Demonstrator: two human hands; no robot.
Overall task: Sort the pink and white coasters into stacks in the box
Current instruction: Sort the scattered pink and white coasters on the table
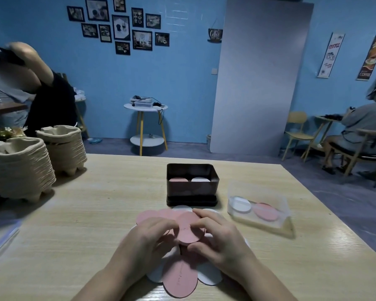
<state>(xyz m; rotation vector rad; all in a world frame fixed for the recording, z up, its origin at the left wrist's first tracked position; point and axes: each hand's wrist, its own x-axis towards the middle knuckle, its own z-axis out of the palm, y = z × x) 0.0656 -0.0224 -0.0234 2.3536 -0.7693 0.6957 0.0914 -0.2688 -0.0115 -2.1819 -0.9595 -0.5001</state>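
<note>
A pink coaster (188,230) sits between left hand (148,234) and right hand (220,234) — both pinch its edges

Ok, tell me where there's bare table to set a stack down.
Bare table lies between the pulp trays and the box, left of the loose coasters, and at the near right, in front of the clear tub. Crowded: the middle front, where the left hand and right hand grip a pink stack; the box-tub gap is narrow.
</note>
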